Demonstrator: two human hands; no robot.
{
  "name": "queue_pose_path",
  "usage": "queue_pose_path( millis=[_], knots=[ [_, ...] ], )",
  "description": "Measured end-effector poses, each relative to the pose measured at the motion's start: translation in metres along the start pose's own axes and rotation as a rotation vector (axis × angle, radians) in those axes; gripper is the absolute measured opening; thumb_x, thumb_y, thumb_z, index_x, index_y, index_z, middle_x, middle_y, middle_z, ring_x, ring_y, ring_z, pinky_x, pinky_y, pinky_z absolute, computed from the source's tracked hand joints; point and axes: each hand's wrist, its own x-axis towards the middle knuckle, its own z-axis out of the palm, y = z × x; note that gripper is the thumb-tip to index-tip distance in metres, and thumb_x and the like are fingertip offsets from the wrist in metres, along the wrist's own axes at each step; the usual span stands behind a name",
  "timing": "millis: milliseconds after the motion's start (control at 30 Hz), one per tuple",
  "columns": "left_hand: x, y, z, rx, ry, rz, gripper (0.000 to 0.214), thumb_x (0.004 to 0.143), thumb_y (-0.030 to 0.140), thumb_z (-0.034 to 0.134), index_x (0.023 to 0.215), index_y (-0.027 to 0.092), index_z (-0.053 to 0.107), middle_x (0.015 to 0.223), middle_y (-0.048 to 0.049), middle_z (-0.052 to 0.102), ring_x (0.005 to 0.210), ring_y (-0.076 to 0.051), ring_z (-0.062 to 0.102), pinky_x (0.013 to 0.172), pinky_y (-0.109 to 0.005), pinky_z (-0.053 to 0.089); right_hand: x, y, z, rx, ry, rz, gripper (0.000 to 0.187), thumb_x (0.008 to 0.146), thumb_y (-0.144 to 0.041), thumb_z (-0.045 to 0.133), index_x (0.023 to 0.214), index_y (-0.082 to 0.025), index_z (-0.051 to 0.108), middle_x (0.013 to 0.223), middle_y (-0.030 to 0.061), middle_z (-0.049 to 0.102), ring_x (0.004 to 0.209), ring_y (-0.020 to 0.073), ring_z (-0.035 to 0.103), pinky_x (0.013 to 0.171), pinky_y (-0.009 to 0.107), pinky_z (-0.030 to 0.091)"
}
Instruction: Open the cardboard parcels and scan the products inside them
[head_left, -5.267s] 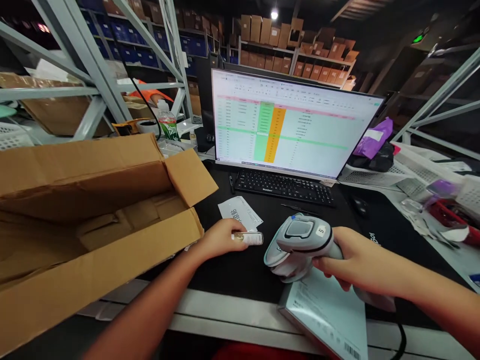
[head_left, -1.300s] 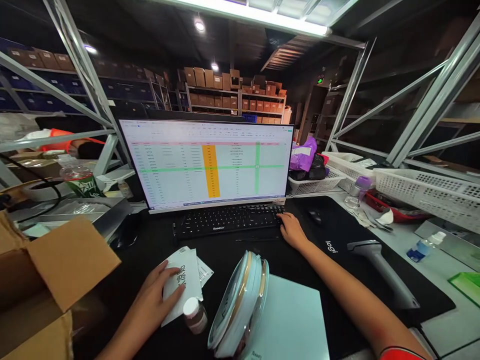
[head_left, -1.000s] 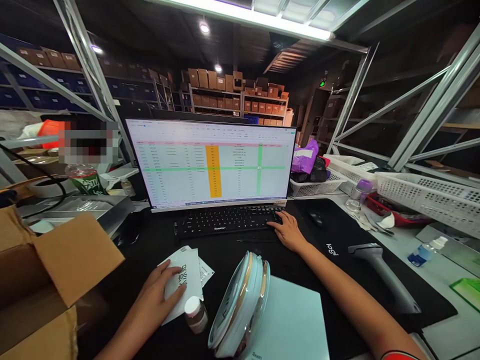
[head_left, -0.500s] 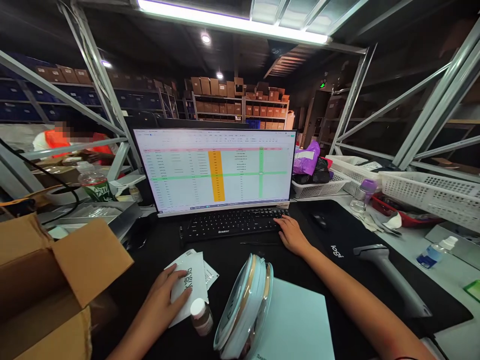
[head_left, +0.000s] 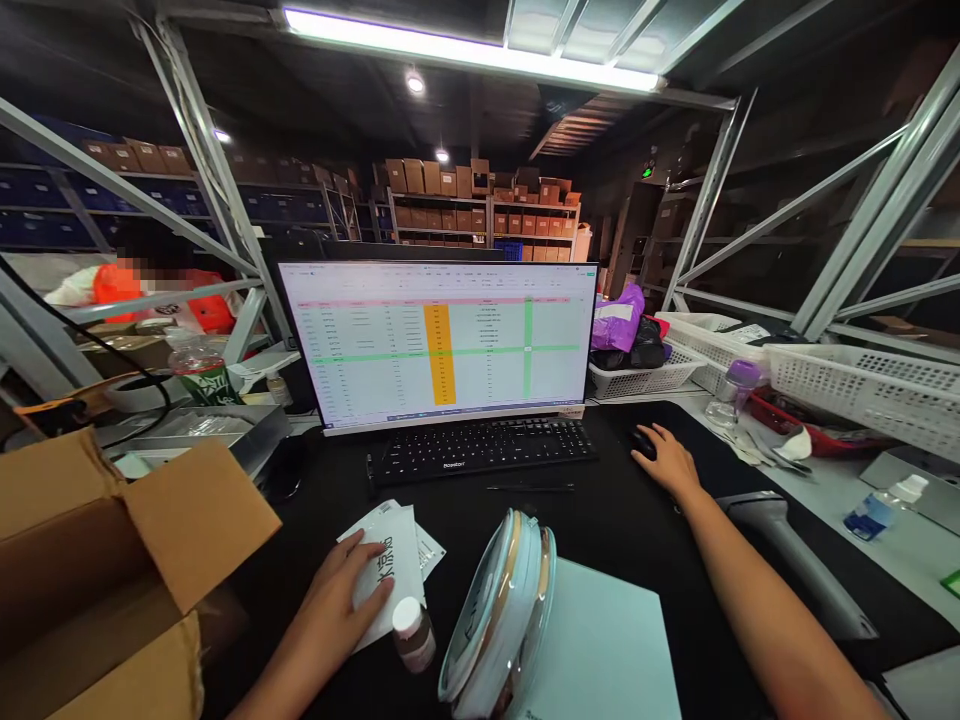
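My left hand [head_left: 346, 590] lies with its fingers spread over white printed packets [head_left: 401, 555] on the black mat. Just right of its fingertips stands a small bottle with a white cap [head_left: 414, 636]. On the right, my right hand [head_left: 670, 462] is curved over a black computer mouse [head_left: 642, 441]. A black keyboard [head_left: 487, 452] sits between the hands and a monitor [head_left: 375, 370] showing a spreadsheet. Near me, a light-blue zip pouch with clear sides [head_left: 499, 610] leans beside a pale-blue flat box [head_left: 600, 640].
An opened cardboard box [head_left: 199, 520] takes up the left. To the right lie a barcode scanner [head_left: 806, 565], a spray bottle [head_left: 885, 508] and white baskets [head_left: 862, 390]. A person in an orange vest [head_left: 206, 308] is beyond the metal frame at left.
My right hand has left the keyboard's right end and moved right onto the mouse. My left hand stays on the packets. The whole view has shifted slightly.
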Motion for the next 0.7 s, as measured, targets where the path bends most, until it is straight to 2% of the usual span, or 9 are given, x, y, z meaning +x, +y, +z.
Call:
queue_pose_path(
  millis=[67, 133, 267, 400, 700],
  knots=[
    [0.0, 0.0, 0.001, 0.002, 0.018, -0.016, 0.052, 0.074, 0.061, 0.056, 0.105, 0.022, 0.072, 0.135, -0.0154, 0.059, 0.129, -0.036, 0.056, 0.111, -0.055, 0.045, 0.0, 0.013, 0.005, -0.004, -0.039, 0.018, 0.053, 0.088, -0.041, 0.059, 0.14, -0.027, 0.056, 0.147, 0.0108, 0.05, 0.126, 0.0297, 0.055, 0.099, 0.046, 0.049],
    [0.0, 0.001, 0.0, 0.014, 0.034, -0.045, 0.055, 0.073, 0.062, 0.055, 0.105, 0.02, 0.072, 0.133, -0.0174, 0.058, 0.131, -0.037, 0.054, 0.111, -0.056, 0.044, 0.001, 0.016, 0.01, -0.01, -0.058, 0.014, 0.053, 0.09, -0.039, 0.057, 0.142, -0.027, 0.054, 0.149, 0.0093, 0.049, 0.126, 0.0274, 0.056, 0.1, 0.043, 0.05],
    [0.001, 0.002, -0.004, 0.032, 0.031, -0.071, 0.062, 0.073, 0.064, 0.053, 0.109, 0.017, 0.07, 0.135, -0.0209, 0.057, 0.132, -0.039, 0.052, 0.113, -0.057, 0.042, 0.004, 0.013, 0.018, -0.026, -0.085, -0.022, 0.047, 0.092, -0.033, 0.055, 0.139, -0.029, 0.058, 0.149, 0.0071, 0.049, 0.126, 0.0277, 0.056, 0.104, 0.045, 0.047],
    [0.0, 0.0, -0.004, 0.054, 0.002, -0.058, 0.06, 0.074, 0.062, 0.052, 0.109, 0.017, 0.071, 0.137, -0.021, 0.055, 0.133, -0.038, 0.052, 0.112, -0.056, 0.043, 0.005, 0.015, 0.019, -0.035, -0.09, -0.026, 0.045, 0.093, -0.028, 0.052, 0.137, -0.026, 0.059, 0.149, 0.0076, 0.049, 0.127, 0.0273, 0.055, 0.106, 0.044, 0.045],
    [0.0, 0.002, -0.005, 0.095, -0.047, -0.054, 0.059, 0.077, 0.061, 0.05, 0.112, 0.018, 0.07, 0.14, -0.0191, 0.055, 0.136, -0.037, 0.05, 0.114, -0.055, 0.042, 0.004, 0.012, 0.017, -0.069, -0.102, -0.032, 0.046, 0.093, -0.03, 0.05, 0.139, -0.026, 0.058, 0.149, 0.0092, 0.048, 0.123, 0.0294, 0.057, 0.104, 0.046, 0.047]
  ],
)
